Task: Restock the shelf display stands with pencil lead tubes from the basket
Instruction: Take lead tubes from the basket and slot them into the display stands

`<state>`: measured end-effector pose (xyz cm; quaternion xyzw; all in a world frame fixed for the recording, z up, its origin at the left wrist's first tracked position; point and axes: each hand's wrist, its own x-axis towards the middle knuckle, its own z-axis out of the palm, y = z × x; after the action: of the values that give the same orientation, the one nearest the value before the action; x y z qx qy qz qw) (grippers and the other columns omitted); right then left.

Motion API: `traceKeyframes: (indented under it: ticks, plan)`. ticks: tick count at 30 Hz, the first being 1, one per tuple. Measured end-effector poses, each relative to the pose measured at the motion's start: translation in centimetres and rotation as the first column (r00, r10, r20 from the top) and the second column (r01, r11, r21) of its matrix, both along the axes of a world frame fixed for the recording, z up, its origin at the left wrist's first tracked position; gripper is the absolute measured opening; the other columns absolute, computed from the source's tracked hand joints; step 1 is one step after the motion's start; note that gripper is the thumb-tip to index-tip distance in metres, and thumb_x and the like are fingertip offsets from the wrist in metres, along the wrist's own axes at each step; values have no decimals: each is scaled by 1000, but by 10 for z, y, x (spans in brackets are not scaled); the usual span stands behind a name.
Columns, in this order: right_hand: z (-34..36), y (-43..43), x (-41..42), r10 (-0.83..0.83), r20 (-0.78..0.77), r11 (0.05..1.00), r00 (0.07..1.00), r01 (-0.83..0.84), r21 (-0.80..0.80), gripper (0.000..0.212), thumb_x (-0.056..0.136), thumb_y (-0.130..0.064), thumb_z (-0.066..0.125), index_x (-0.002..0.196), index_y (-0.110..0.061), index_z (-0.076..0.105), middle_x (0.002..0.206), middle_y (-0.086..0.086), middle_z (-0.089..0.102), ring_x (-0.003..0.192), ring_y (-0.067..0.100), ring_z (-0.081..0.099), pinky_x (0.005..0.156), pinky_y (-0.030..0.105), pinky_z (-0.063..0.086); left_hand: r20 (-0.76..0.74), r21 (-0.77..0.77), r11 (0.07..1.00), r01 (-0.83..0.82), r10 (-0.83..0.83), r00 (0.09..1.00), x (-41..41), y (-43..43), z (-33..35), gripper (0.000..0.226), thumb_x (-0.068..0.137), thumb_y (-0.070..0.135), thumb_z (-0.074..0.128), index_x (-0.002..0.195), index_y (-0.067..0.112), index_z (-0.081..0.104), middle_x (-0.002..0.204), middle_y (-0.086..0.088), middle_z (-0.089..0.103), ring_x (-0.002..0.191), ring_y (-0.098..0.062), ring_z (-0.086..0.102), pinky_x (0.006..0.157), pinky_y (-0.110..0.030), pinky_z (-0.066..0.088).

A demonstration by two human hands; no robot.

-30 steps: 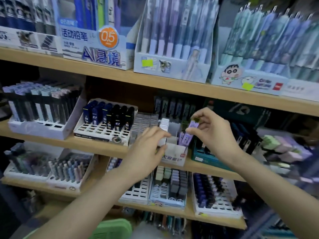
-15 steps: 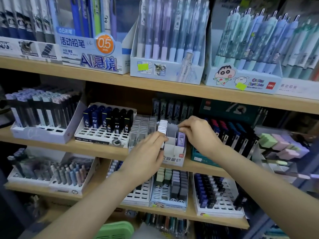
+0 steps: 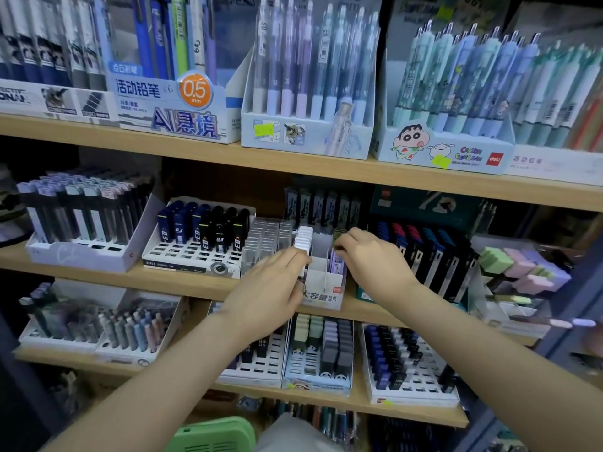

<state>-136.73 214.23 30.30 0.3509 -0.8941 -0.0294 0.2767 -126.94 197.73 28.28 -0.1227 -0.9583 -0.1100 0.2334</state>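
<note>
Wooden shelves (image 3: 326, 172) of stationery fill our view. On the middle one, a purple lead tube (image 3: 338, 265) stands upright in the right compartment of a white display stand (image 3: 323, 283). Our right hand (image 3: 372, 259) curls its fingertips onto the tube's top, pinching it. Our left hand (image 3: 270, 288) lies nearly flat against the stand's left side, touching a row of white tubes (image 3: 303, 238). Below sits a green basket (image 3: 212, 435).

Dim, cool overhead light; pen boxes (image 3: 306, 135) on top brightest. Deep shadow beneath shelf boards (image 3: 293, 171) and far left. Edges bow, wide-angle. Erasers (image 3: 522, 269) at right smeared; left hand (image 3: 270, 291) fingertips slightly blurred.
</note>
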Motion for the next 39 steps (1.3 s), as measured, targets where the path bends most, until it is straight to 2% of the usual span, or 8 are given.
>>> traceKeyframes:
  ticks: [3,6,11,20,25,29,33,39]
  plan:
    - [-5,3,5,41,-115,999,992,-44,-21,19,69,-11,82,82,-7,69,76,7,66,69,27,64,52,29,51,-18,-67,998,-17,16,1000,3,0,2,42,99,24,39,141,22,33,149,6,31,137,-8,26,111,-19,15]
    - [-3,-1,26,113,-185,991,976,-124,-52,21,73,-14,78,88,-5,68,83,9,66,77,29,64,63,33,51,-71,-168,984,-59,47,996,13,-6,0,43,94,24,48,136,17,43,146,-2,40,138,-17,32,112,-27,17]
    - [-16,-20,69,276,-296,956,914,-292,-10,13,90,-20,53,93,-10,61,85,6,57,75,25,53,68,32,32,-158,-276,953,-126,85,984,61,-36,-25,23,84,24,47,98,12,61,94,-4,58,89,-24,54,80,-35,38]
    - [-155,-93,117,541,94,832,836,-548,85,17,86,-26,53,98,-14,49,92,3,61,80,23,58,71,32,40,190,-212,936,-281,322,928,174,-109,-174,25,78,30,41,83,17,62,79,1,56,77,-18,42,68,-31,28]
    - [-265,-136,141,455,540,799,708,-593,103,35,73,-26,77,103,-17,62,102,0,62,89,16,62,79,27,46,506,-187,873,-450,478,718,226,-145,-274,29,77,36,44,88,19,65,83,0,61,73,-20,58,69,-30,33]
    - [-351,-161,159,157,881,837,446,-534,121,43,99,-16,43,141,-12,35,141,3,36,125,20,42,103,31,39,773,-98,775,-625,455,442,250,-160,-337,47,77,45,46,104,13,67,97,-7,65,83,-29,65,71,-35,52]
    - [-427,-176,170,-21,941,906,337,-391,161,42,99,-23,45,139,-15,34,140,3,37,115,18,51,91,29,48,888,1,604,-797,366,278,248,-169,-383,57,96,41,39,147,18,27,148,-6,34,130,-27,40,104,-33,35]
    - [-503,-176,177,-246,959,942,138,-200,270,70,87,-15,65,144,-2,25,145,12,32,136,24,32,110,26,26,984,58,307,-950,141,106,231,-189,-459,61,94,36,54,145,12,30,142,-18,42,123,-35,47,100,-41,39]
